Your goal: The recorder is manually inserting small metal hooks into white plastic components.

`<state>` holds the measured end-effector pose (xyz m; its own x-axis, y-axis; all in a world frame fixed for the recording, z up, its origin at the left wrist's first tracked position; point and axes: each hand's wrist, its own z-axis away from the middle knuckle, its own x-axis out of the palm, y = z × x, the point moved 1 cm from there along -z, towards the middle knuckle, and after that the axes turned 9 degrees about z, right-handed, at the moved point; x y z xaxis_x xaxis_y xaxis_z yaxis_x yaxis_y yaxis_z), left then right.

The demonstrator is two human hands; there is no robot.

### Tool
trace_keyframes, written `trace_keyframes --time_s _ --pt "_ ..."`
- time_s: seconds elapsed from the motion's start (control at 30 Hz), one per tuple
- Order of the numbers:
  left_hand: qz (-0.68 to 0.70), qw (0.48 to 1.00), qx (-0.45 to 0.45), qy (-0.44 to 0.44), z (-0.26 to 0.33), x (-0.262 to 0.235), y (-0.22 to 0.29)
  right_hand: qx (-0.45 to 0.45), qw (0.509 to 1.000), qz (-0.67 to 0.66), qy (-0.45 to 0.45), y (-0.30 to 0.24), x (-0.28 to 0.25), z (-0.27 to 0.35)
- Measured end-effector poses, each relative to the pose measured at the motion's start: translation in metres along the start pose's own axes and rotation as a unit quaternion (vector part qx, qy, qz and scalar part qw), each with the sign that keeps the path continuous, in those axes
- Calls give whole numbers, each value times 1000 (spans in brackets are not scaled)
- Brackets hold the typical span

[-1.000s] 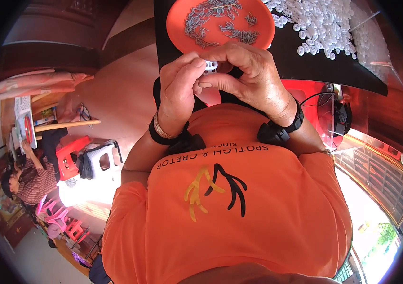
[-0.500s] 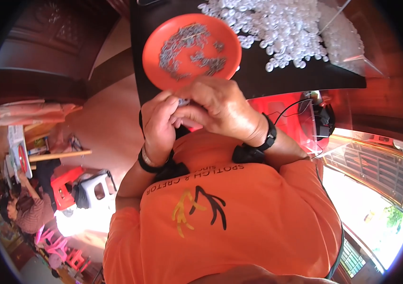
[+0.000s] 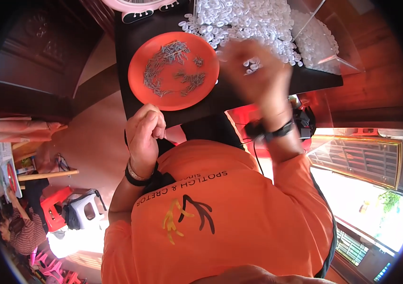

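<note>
My left hand [image 3: 146, 130] is held just below the near rim of an orange plate [image 3: 135, 80], its fingers curled closed. Whatever it may hold is hidden inside the fingers. Small grey metal pins or screws [image 3: 154, 75] lie in a ring on the plate, with a few loose clusters. To the right, my right hand [image 3: 258, 75] is over the near edge of a large heap of small white oval plastic pieces [image 3: 239, 19]. Motion smears its fingers, so their grip does not show. Several white pieces [image 3: 252, 65] show beside that hand.
The black table [image 3: 315, 81] carries the plate and heap. A transparent container [image 3: 329, 35] with more white pieces stands at the right. A pink item with black shoe-like parts [image 3: 137, 15] is at the far edge. Off left, a person [image 3: 26, 232] sits near stools [image 3: 85, 210].
The hands were together in front of the plate, holding a small greyish piece between them. My right hand has moved right to the white heap; my left hand stays near the plate.
</note>
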<state>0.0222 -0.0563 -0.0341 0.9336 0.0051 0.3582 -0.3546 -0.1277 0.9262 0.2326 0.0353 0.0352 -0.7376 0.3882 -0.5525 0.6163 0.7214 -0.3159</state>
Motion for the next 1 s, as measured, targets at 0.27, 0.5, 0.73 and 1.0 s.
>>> trace_keyframes --time_s 0.27,0.5,0.73,1.0 --pt "-58 998 -12 -4 -4 5 12 -8 875 443 193 134 -111 -74" --pt "-146 988 48 -21 -12 -7 10 119 976 136 -125 109 -29 -4" --pt "-283 946 151 -31 -16 -16 15 -79 954 145 -249 96 12 -23" --pt "-266 961 75 -15 -15 -18 7 -168 903 177 -353 60 74 -92"
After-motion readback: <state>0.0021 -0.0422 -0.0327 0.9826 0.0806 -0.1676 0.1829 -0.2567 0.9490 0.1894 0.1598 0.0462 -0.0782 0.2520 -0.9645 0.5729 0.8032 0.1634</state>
